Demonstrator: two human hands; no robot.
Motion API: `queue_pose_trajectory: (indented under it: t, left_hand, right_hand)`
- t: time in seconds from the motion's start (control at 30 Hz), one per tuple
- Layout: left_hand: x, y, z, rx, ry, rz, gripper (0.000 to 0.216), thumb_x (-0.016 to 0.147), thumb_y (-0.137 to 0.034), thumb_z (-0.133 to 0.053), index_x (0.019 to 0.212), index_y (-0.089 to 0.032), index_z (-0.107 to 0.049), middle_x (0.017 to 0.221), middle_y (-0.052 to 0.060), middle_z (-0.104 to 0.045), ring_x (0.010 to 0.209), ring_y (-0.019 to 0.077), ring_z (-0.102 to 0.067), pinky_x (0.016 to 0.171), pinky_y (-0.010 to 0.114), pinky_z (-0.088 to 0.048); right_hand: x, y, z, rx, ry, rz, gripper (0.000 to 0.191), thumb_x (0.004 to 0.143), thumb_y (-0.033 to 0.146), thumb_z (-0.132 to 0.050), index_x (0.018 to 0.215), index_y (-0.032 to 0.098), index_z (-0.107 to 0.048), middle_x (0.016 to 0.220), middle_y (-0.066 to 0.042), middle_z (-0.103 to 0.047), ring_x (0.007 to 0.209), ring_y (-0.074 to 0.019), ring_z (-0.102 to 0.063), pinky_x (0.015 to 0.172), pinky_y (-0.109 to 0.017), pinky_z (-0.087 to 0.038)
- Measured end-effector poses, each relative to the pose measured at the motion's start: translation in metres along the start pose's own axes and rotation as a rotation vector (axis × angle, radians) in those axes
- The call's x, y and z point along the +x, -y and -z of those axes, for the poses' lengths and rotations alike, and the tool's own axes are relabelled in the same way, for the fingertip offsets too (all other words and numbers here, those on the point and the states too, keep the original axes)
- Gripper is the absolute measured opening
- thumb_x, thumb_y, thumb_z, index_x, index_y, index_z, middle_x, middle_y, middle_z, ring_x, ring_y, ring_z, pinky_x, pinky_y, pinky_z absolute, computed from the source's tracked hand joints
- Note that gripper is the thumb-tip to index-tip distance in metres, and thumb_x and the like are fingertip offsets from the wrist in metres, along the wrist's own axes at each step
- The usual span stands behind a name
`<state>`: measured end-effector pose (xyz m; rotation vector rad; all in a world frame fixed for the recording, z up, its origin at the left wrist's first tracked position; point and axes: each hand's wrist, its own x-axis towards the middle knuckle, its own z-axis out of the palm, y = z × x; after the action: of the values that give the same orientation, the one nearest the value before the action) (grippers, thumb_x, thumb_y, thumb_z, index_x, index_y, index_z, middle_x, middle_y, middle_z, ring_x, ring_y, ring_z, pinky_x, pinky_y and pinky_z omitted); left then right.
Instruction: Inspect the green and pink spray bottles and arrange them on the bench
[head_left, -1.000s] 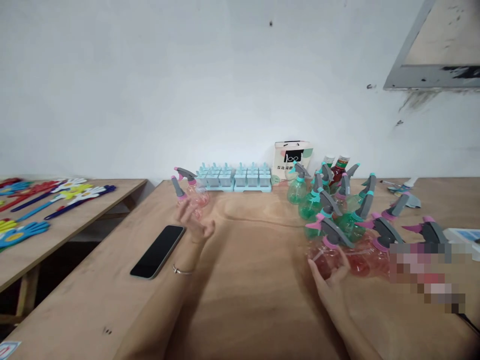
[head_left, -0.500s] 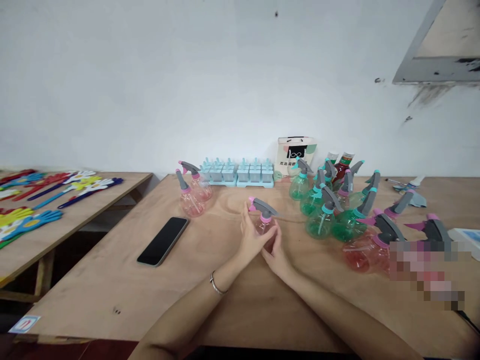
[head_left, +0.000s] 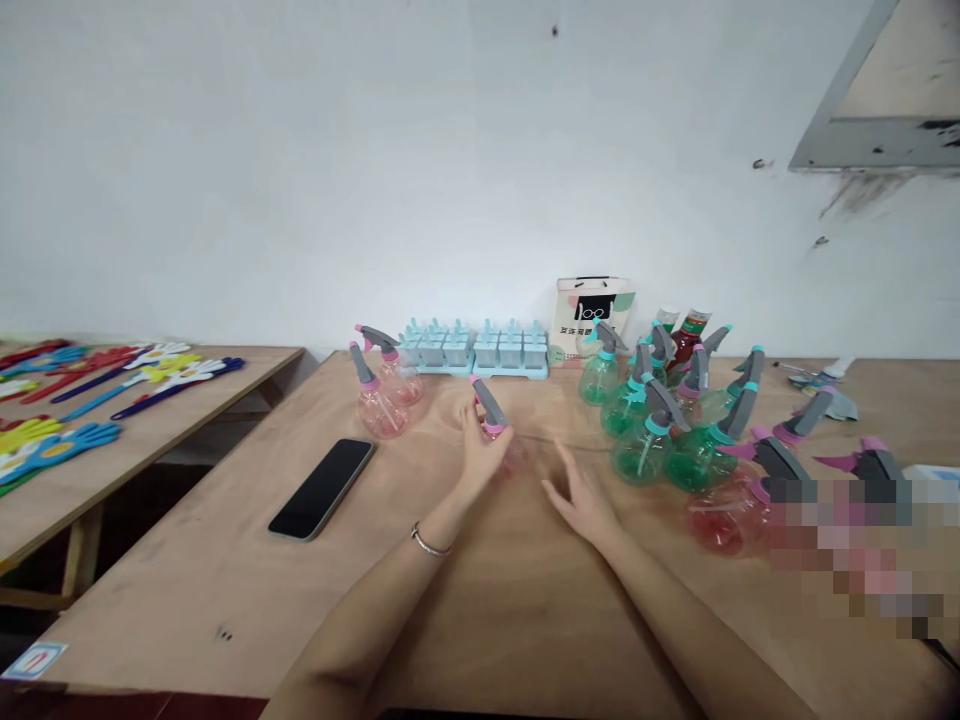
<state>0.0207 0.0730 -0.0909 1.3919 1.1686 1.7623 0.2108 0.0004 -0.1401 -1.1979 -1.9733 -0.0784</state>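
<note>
The left hand [head_left: 480, 450] grips a pink-collared spray bottle [head_left: 494, 428] well inward from the worktop's [head_left: 480, 630] near edge; the right hand [head_left: 589, 505], fingers extended and loose, is apart, to the bottle's right.

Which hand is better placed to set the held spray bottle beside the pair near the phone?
Probably the left hand: it grips the spray bottle and is nearer that pair; the right hand is open and empty.
</note>
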Motion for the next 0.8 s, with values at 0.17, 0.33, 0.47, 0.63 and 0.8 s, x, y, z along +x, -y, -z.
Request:
queue_pose_trajectory:
  t: [0.17,0.33,0.47,0.63,0.8]
  left_hand:
    - [0.008,-0.020,0.004,-0.089,0.040,0.045,0.051,0.065,-0.026,-0.071,0.114,-0.024,-0.058,0.122,0.008,-0.061,0.089,0.0178,-0.066,0.085,0.035,-0.053]
    - [0.015,-0.057,0.020,-0.300,0.322,0.302,0.045,0.067,-0.039,-0.072,0.107,-0.019,-0.066,0.120,0.010,-0.067,0.072,0.0153,-0.066,0.076,0.034,-0.052]
    - [0.013,-0.077,0.040,-0.490,0.663,0.413,0.044,0.069,-0.043,-0.069,0.104,-0.017,-0.071,0.121,0.013,-0.069,0.062,0.0151,-0.061,0.068,0.034,-0.049]
    - [0.003,-0.092,0.043,-0.521,0.826,0.487,0.044,0.068,-0.047,-0.070,0.101,-0.017,-0.071,0.102,0.013,-0.074,0.060,0.0172,-0.061,0.062,0.032,-0.047]
    - [-0.004,-0.104,0.038,-0.583,0.853,0.489,0.048,0.068,-0.059,-0.065,0.091,-0.017,-0.070,0.071,0.006,-0.069,0.052,0.0157,-0.057,0.055,0.029,-0.045]
  right_hand:
    - [-0.015,-0.032,0.043,-0.266,-0.681,0.057,0.067,0.082,0.029,-0.072,0.138,0.022,-0.037,0.117,-0.013,-0.053,0.107,-0.0281,-0.059,0.086,-0.049,-0.057]
    - [-0.007,-0.052,0.058,-0.227,-0.729,-0.224,0.077,0.081,0.041,-0.070,0.140,0.017,-0.026,0.135,-0.022,-0.040,0.130,-0.0361,-0.046,0.106,-0.061,-0.041]
    - [0.001,-0.060,0.044,0.103,-0.586,-0.371,0.084,0.080,0.048,-0.070,0.143,0.016,-0.023,0.141,-0.022,-0.042,0.135,-0.0344,-0.045,0.111,-0.058,-0.038]
    - [-0.001,-0.060,0.022,0.295,-0.368,-0.553,0.083,0.074,0.055,-0.073,0.139,0.017,-0.037,0.138,-0.020,-0.051,0.128,-0.0335,-0.052,0.109,-0.056,-0.041]
    - [-0.003,-0.050,0.008,0.307,-0.278,-0.448,0.078,0.075,0.055,-0.072,0.137,0.018,-0.042,0.135,-0.018,-0.055,0.126,-0.0329,-0.053,0.107,-0.057,-0.042]
